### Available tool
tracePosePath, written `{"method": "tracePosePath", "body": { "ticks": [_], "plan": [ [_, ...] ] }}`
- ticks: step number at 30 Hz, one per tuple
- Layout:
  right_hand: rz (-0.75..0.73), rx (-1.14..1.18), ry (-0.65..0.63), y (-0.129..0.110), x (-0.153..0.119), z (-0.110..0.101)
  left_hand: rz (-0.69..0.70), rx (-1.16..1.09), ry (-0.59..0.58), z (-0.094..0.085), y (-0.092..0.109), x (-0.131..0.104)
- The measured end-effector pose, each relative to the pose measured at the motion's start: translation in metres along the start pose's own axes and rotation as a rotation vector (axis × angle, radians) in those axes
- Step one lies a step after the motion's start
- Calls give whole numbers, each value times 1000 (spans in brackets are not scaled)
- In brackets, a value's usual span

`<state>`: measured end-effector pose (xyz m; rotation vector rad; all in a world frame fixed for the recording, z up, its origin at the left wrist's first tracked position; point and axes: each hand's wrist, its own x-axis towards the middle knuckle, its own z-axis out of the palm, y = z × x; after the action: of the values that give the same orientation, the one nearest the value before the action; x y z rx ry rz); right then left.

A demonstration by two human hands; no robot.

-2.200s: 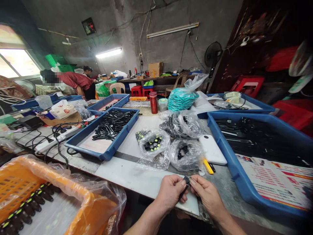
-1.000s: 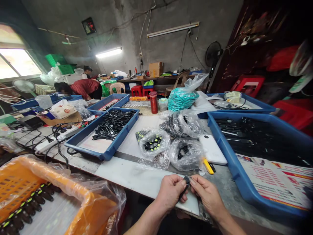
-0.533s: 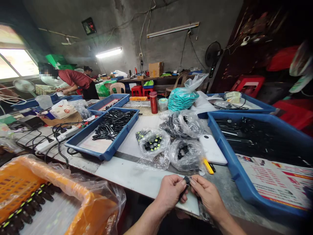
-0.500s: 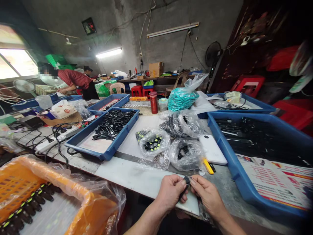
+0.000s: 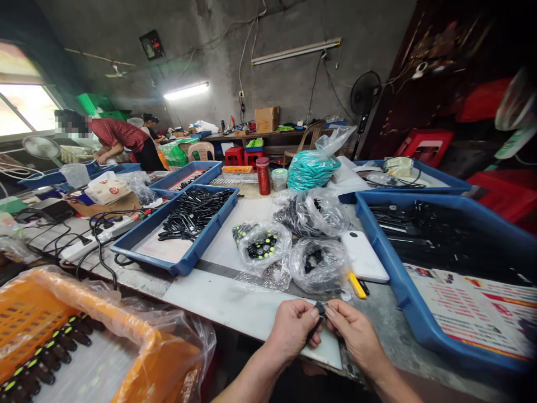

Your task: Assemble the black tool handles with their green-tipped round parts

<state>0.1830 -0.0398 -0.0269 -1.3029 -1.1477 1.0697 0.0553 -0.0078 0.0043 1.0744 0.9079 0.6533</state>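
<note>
A small black part (image 5: 320, 311) is held between both hands over the front edge of the white board (image 5: 235, 302). My left hand (image 5: 296, 324) is closed around its lower end. With thumb and forefinger, my right hand (image 5: 350, 324) pinches its upper right side. Just beyond lie an open plastic bag of black pieces (image 5: 314, 260), a bag of black and yellow-green pieces (image 5: 262, 246) and a yellow-handled tool (image 5: 356, 284).
Blue trays of black parts stand left (image 5: 191, 263) and right (image 5: 390, 268). An orange basket (image 5: 146, 341) lined with plastic is at the lower left. Behind are a red bottle (image 5: 263, 176) and a bag of teal pieces (image 5: 312, 168). A person (image 5: 121, 137) bends at the far left.
Both hands and the black part are in nearly the same place. The person at the far left has shifted slightly left.
</note>
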Motion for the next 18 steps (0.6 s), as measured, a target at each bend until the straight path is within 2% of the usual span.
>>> {"method": "tracePosePath", "body": {
  "ticks": [18],
  "plan": [
    [-13, -10, 3, -2, 0, 0, 8, -6, 4, 0, 1, -1]
  ]
}}
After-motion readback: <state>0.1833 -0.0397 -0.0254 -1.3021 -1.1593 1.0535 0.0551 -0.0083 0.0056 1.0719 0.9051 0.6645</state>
